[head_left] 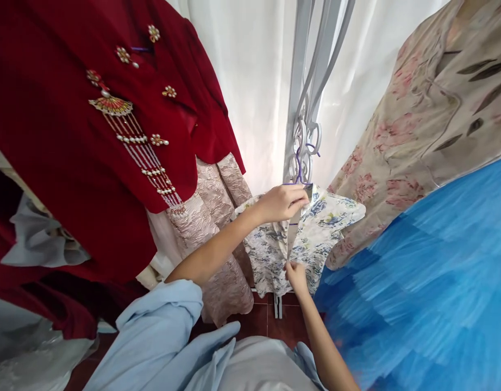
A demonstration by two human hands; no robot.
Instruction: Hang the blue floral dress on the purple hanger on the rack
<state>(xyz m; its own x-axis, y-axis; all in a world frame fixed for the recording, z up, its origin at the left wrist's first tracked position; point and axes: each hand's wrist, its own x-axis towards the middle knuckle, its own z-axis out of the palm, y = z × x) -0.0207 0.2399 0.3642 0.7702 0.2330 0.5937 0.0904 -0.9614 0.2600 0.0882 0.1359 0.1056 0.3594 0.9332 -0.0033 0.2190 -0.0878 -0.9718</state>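
Hanging from a thin purple hanger point(299, 175), a white fabric garment with blue flowers point(319, 232) has its front opening pinched by the fingers of the left hand point(283, 202) above and the right hand point(296, 275) below.

The wearer has on a light blue shirt point(197, 361), open at the front, its loose edges folding outward toward six o'clock. Between seven and eight o'clock, the left sleeve point(152, 320) ends in a thick, creased, turned-up cuff point(164, 301). Underneath, at six o'clock, is a plain pale grey top point(261, 365). The left hand point(285, 203) and right hand point(296, 276) are bare.
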